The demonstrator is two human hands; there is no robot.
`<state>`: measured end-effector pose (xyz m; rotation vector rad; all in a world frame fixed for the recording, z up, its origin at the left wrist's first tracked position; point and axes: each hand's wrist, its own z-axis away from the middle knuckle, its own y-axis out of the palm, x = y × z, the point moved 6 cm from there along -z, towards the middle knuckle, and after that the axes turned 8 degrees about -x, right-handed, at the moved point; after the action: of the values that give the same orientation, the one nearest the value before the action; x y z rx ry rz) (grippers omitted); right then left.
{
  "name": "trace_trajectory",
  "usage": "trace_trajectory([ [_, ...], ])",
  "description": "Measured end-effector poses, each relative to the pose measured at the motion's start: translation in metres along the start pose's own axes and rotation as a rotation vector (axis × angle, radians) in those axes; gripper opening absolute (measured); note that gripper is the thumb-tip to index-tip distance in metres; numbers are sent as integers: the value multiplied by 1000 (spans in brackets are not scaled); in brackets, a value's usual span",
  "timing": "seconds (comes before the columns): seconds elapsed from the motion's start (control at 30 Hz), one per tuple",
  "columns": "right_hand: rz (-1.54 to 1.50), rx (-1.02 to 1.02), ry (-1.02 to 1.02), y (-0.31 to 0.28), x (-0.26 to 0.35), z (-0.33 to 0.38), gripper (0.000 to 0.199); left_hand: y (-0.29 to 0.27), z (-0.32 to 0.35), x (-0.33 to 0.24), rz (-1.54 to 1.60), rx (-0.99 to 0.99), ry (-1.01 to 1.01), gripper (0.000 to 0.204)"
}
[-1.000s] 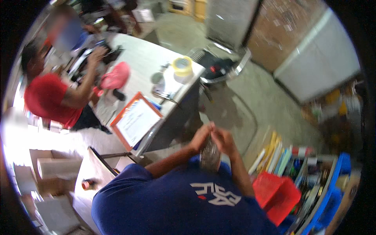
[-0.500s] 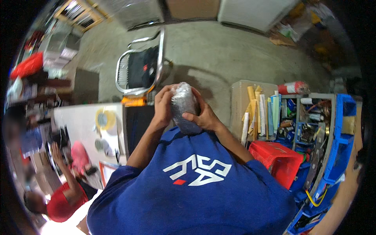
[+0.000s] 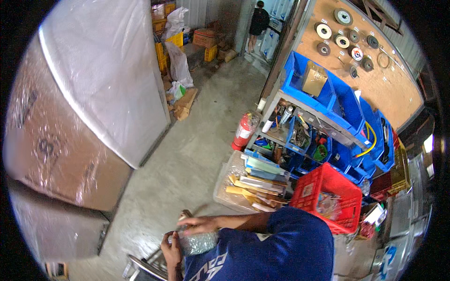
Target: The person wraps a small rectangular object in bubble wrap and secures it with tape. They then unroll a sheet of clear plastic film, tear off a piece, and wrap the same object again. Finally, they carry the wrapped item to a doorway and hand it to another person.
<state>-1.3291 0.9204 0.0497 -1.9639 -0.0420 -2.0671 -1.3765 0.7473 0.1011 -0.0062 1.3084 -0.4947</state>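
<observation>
A workshop or storeroom: grinding discs hung on a brown pegboard wall [image 3: 375, 70] at one o'clock, blue plastic parts bins on a metal rack [image 3: 328, 126] at three, a red fire extinguisher [image 3: 243, 131], and a bare concrete floor [image 3: 197, 154].

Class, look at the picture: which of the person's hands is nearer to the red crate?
Right. The right hand rests on top of the clear bag, on the side toward the red crate. The left hand grips the bag's far side, farther from the crate.

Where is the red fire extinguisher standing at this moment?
In the head view, the red fire extinguisher stands upright on the concrete floor, right of centre, at the left end of the shelf rack with blue bins.
</observation>
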Motion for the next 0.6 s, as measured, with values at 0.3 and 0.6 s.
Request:
trace_trajectory([
  [0.3, -323, -900, 232, -136, -20, -53, 63, 68, -229, -96, 113, 136, 184, 29],
  [0.6, -1157, -1335, 159, -328, -69, -127, 34, 219, -387, -224, 94, 577, 844, 70],
])
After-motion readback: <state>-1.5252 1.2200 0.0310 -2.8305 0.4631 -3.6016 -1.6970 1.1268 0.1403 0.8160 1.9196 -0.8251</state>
